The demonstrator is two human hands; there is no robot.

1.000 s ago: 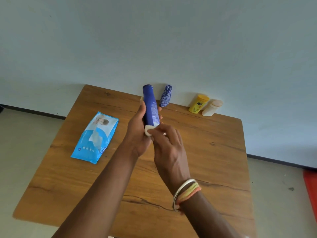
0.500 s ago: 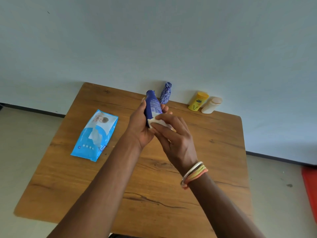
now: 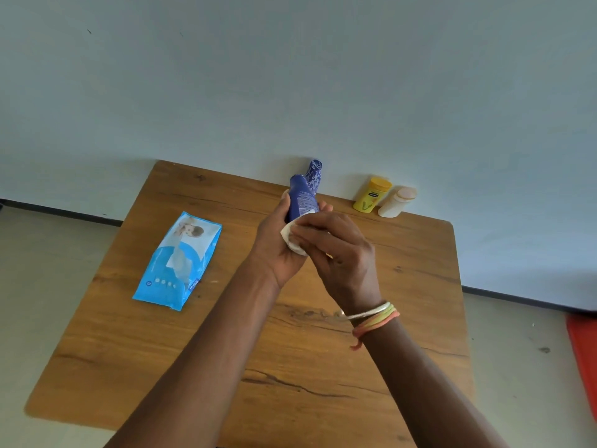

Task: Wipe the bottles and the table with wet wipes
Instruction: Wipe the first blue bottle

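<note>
Blue plastic is showing between the two hands: a blue bottle (image 3: pixel 302 198) is being held above the middle of the wooden table (image 3: pixel 226 334), tilted with its far end pointing away toward the wall (image 3: pixel 290 76). The left hand (image 3: pixel 277 250) is wrapping round the bottle's lower part from the left, the thumb lying along its left side and the fingertips (image 3: pixel 326 208) peeking out on the right, so the grip is closed on the bottle. The bottle's near end is lying hidden in that palm. A white wipe (image 3: pixel 292 236) is being pressed against the bottle's near part by the right hand (image 3: pixel 342 257), whose fingers are curling over the wipe from the right, pinching it onto the plastic. The wipe is sitting between those fingers and the bottle, with its crumpled edge sticking out to the left, touching the left palm.

Just behind the held bottle, a patterned bottle (image 3: pixel 314 176) is standing at the table's far edge by the wall. To its right, a yellow bottle (image 3: pixel 371 198) and a pale bottle (image 3: pixel 396 202) are standing just beside each other, also along the far edge. A wipes pack (image 3: pixel 177 261) is lying flat on the left part of the table, well apart from the hands. Bands (image 3: pixel 374 318) are circling the right wrist. Something red (image 3: pixel 584 360) is lying on the floor at the right.
</note>
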